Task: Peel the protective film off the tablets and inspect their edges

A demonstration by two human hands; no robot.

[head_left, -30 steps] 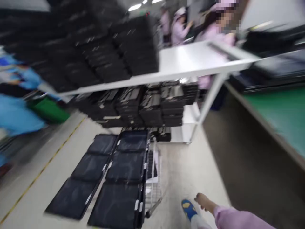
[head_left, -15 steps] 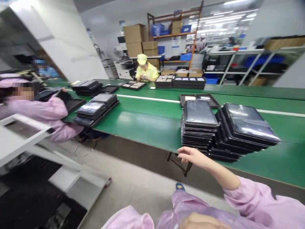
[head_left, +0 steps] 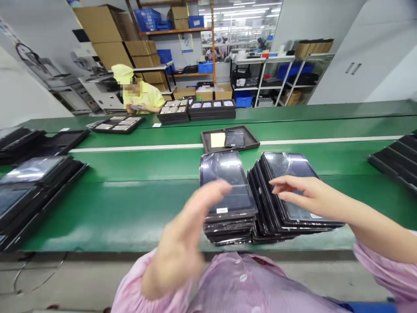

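Reaching out over the belt (head_left: 130, 204), I had both hands up and neither one had hold of anything. My right hand (head_left: 306, 195) was open, fingers spread and pointing toward 9 o'clock, hovering right over the top of the right stack (head_left: 283, 165) of dark glossy panels. Couldn't tell if the fingertips were actually touching it. My left hand (head_left: 182, 243) was pretty blurry, but it looked open too, palm turned inward, raised in front of the left stack (head_left: 224, 169), at about 7 o'clock from it.

Both stacks sat side by side at the near edge of the belt, touching or nearly so. The right one leaned and fanned out toward 3 o'clock, while the left one stood straighter.

At 12 o'clock from the stacks, just behind them, lay a shallow black tray (head_left: 250, 140) with a yellow slip and one dark panel in it. More piles (head_left: 32, 174) sat at 9 o'clock on the belt, and another pile (head_left: 397, 161) at 3 o'clock. Across the belt at 11 o'clock, a person (head_left: 146, 93) in yellow sat by some far trays (head_left: 195, 108).
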